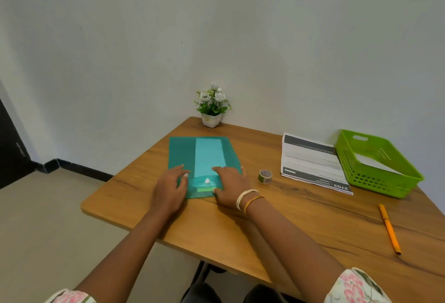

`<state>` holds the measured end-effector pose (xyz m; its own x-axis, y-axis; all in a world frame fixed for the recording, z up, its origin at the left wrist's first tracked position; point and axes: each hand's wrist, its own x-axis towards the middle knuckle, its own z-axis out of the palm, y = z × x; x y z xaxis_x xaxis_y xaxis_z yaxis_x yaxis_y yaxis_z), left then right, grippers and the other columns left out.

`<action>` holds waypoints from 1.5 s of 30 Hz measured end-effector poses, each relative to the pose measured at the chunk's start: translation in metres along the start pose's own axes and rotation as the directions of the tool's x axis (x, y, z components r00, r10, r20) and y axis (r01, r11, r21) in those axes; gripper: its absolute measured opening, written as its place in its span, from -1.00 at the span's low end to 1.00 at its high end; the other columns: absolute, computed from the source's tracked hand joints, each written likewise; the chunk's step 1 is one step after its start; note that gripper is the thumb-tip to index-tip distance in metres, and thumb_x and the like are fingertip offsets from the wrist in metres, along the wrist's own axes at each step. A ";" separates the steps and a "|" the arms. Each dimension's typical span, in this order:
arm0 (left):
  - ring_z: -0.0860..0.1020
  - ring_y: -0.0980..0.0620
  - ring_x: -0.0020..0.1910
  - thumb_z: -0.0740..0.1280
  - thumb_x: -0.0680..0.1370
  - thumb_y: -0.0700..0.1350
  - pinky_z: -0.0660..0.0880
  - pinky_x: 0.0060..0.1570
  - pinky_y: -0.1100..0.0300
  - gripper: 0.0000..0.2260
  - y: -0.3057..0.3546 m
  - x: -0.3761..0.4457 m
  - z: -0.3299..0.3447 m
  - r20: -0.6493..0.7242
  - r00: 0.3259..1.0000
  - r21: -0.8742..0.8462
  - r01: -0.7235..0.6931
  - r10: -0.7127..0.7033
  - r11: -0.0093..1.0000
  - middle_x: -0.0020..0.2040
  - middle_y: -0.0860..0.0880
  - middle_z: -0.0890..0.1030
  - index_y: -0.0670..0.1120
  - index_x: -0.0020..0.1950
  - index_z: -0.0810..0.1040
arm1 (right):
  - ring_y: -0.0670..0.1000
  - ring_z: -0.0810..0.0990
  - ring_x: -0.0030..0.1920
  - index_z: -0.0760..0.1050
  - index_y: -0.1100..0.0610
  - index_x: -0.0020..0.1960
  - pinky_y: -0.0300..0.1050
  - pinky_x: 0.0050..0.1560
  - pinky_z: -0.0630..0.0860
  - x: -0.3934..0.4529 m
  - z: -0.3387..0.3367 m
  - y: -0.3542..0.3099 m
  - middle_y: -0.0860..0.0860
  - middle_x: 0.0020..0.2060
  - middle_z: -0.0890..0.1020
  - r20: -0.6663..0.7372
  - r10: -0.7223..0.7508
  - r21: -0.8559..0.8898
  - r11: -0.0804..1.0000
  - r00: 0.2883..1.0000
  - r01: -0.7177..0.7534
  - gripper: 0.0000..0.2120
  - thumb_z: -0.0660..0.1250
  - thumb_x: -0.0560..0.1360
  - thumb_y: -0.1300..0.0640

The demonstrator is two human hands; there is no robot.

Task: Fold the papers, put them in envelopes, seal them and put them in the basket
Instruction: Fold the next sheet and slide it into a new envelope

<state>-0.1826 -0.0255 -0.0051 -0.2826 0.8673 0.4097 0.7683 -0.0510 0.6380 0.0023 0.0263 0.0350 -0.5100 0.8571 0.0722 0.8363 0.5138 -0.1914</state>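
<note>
Pressing envelope w/ flat hands

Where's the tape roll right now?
The tape roll stands on the table, between the right hand and the printed papers.

Only one view, worn on the head, looking forward and down from above the near edge of the wooden surface. Faces a corner where two pale walls meet, just behind the potted flowers. Close enough to take in both forearms reaching out from the bottom edge, with the left hand and right hand near centre frame. Wide-angle, so straight edges bow outward, probably stretching the far right, where the green basket sits. Floor and a dark door at left.
</note>
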 end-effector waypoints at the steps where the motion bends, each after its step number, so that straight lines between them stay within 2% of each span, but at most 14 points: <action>1: 0.48 -0.05 0.28 0.14 0.59 0.08 0.40 0.28 -0.03 -0.63 -0.003 -0.001 -0.002 0.035 0.999 -0.076 0.038 -0.035 0.996 0.30 -0.06 0.55 -0.05 0.23 0.60 | 0.07 0.38 0.32 0.30 -0.02 0.40 0.18 0.44 0.14 0.002 -0.002 -0.001 0.02 0.26 0.46 -0.031 -0.028 -0.004 1.000 0.999 0.028 -0.46 0.34 0.46 0.00; 4: 0.52 -0.04 0.20 -0.03 0.55 0.22 0.40 0.24 -0.08 -0.49 -0.009 0.000 -0.005 0.108 0.987 -0.124 0.132 -0.118 0.983 0.23 -0.02 0.60 0.09 0.17 0.64 | 0.05 0.47 0.06 0.48 -0.01 0.13 0.03 0.14 0.43 -0.006 -0.004 -0.001 -0.01 0.00 0.50 -0.179 -0.180 -0.021 0.984 0.967 0.179 -0.68 0.38 0.38 0.11; 7: 0.49 -0.02 0.24 -0.09 0.48 0.31 0.31 0.31 -0.11 -0.43 -0.007 0.003 -0.006 0.159 0.974 -0.099 0.181 -0.164 0.979 0.26 0.01 0.59 0.15 0.09 0.65 | 0.07 0.53 -0.12 0.53 0.08 -0.03 -0.03 -0.12 0.51 -0.025 0.002 0.003 0.02 -0.13 0.54 -0.184 -0.289 0.016 0.955 0.939 0.297 -0.76 0.30 0.30 0.14; 10: 0.53 0.01 0.14 0.03 0.42 0.40 0.32 0.29 -0.12 -0.50 -0.009 0.005 -0.006 0.208 0.959 -0.111 0.217 -0.191 0.970 0.13 0.07 0.64 0.19 -0.05 0.66 | 0.05 0.57 -0.16 0.58 0.09 -0.08 -0.13 -0.20 0.52 -0.043 0.012 0.008 -0.01 -0.16 0.61 -0.175 -0.273 0.099 0.951 0.946 0.293 -0.73 0.25 0.29 0.03; 13: 0.53 0.00 0.20 0.21 0.34 0.44 0.31 0.34 -0.15 -0.59 -0.009 0.010 -0.016 0.354 0.903 -0.248 0.343 -0.245 0.906 0.20 0.06 0.62 0.24 -0.08 0.67 | -0.01 0.58 -0.13 0.63 0.09 -0.05 -0.13 -0.14 0.52 -0.050 0.016 0.010 -0.02 -0.12 0.66 -0.202 -0.174 0.221 0.951 0.964 0.218 -0.66 0.22 0.36 -0.07; 15: 0.52 -0.07 0.22 0.34 0.44 0.28 0.36 0.34 -0.12 -0.64 -0.005 0.013 -0.024 0.495 0.830 -0.338 0.455 -0.256 0.824 0.28 -0.06 0.56 0.09 0.04 0.69 | -0.02 0.56 -0.21 0.63 0.11 -0.15 -0.08 -0.20 0.50 -0.050 0.019 0.006 -0.01 -0.22 0.65 -0.256 -0.086 0.287 0.944 0.963 0.161 -0.64 0.17 0.45 -0.11; 18: 0.36 -0.07 0.40 0.48 0.45 -0.08 0.30 0.39 0.05 -0.55 -0.005 0.020 -0.030 0.554 0.813 -0.111 0.284 -0.178 0.952 0.46 -0.06 0.36 0.00 0.33 0.53 | 0.00 0.54 -0.27 0.60 0.12 -0.24 -0.04 -0.23 0.49 -0.047 0.023 -0.001 0.01 -0.30 0.62 -0.274 0.021 0.280 0.958 0.962 0.058 -0.63 0.17 0.52 -0.08; 20: 0.34 -0.04 0.42 0.51 0.41 -0.10 0.28 0.41 0.06 -0.47 -0.006 0.017 -0.026 0.490 0.853 -0.010 0.209 -0.177 0.978 0.47 -0.02 0.34 0.02 0.37 0.49 | 0.00 0.56 -0.22 0.61 0.11 -0.20 -0.07 -0.17 0.52 -0.046 0.024 -0.006 0.01 -0.24 0.64 -0.275 0.064 0.258 0.966 0.959 0.010 -0.71 0.23 0.50 -0.05; 23: 0.43 0.02 0.36 0.48 0.44 -0.07 0.33 0.38 0.06 -0.65 -0.008 0.008 -0.013 0.252 0.955 -0.030 0.169 -0.157 0.985 0.33 -0.02 0.53 -0.02 0.22 0.61 | 0.00 0.56 -0.19 0.58 0.09 -0.20 -0.09 -0.16 0.52 -0.047 0.025 -0.010 -0.01 -0.21 0.62 -0.289 0.081 0.245 0.969 0.954 -0.008 -0.78 0.27 0.47 -0.02; 26: 0.55 0.03 0.21 0.44 0.49 -0.09 0.44 0.24 0.12 -0.80 -0.006 -0.002 -0.007 0.080 0.994 -0.054 0.084 -0.080 0.995 0.11 -0.06 0.67 -0.10 0.08 0.69 | 0.01 0.54 -0.19 0.51 0.08 -0.22 -0.10 -0.19 0.48 -0.046 0.026 -0.013 -0.01 -0.21 0.59 -0.276 0.063 0.184 0.983 0.959 -0.011 -0.81 0.26 0.47 -0.01; 29: 0.62 0.04 -0.10 0.37 0.55 -0.07 0.53 -0.10 0.16 -0.84 -0.006 -0.005 -0.005 0.001 0.998 0.057 -0.059 0.059 0.997 -0.07 -0.03 0.71 -0.10 -0.01 0.70 | 0.05 0.56 -0.12 0.53 0.08 -0.15 -0.09 -0.15 0.49 -0.041 0.023 -0.014 0.02 -0.16 0.60 -0.262 0.038 0.127 0.992 0.964 -0.005 -0.83 0.24 0.48 0.01; 32: 0.61 0.04 -0.22 0.35 0.56 -0.05 0.46 -0.28 0.20 -0.84 -0.007 -0.003 -0.004 -0.095 0.991 0.099 -0.083 0.092 0.992 -0.15 0.00 0.70 -0.08 -0.05 0.69 | 0.12 0.56 -0.01 0.51 0.10 0.05 -0.02 -0.06 0.49 -0.035 0.023 -0.021 0.07 -0.03 0.59 -0.257 0.000 0.027 1.000 0.966 0.007 -0.79 0.17 0.55 0.05; 41: 0.62 -0.03 -0.29 0.41 0.53 -0.09 0.48 -0.37 0.17 -0.92 -0.008 -0.004 0.000 -0.222 0.949 0.181 -0.187 0.225 0.966 -0.20 -0.01 0.69 -0.06 -0.09 0.68 | 0.22 0.53 0.16 0.20 0.25 0.45 0.07 -0.01 0.49 -0.011 0.017 -0.037 0.17 0.32 0.42 -0.170 -0.037 -0.264 0.965 0.985 -0.009 -0.58 0.02 0.59 0.31; 45: 0.62 -0.04 -0.30 0.42 0.52 -0.11 0.48 -0.37 0.16 -0.94 -0.008 -0.005 0.001 -0.241 0.942 0.190 -0.189 0.233 0.963 -0.21 -0.03 0.69 -0.07 -0.09 0.68 | 0.22 0.56 0.13 0.39 0.25 0.27 0.03 -0.03 0.47 -0.008 0.014 -0.043 0.17 0.18 0.52 -0.051 -0.024 -0.329 0.944 0.998 0.006 -0.69 0.01 0.60 0.30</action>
<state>-0.1869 -0.0285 -0.0131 -0.2257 0.6861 0.6916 0.9029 -0.1192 0.4129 -0.0323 -0.0035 0.0286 -0.5188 0.8454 0.1269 0.8530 0.5022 0.1418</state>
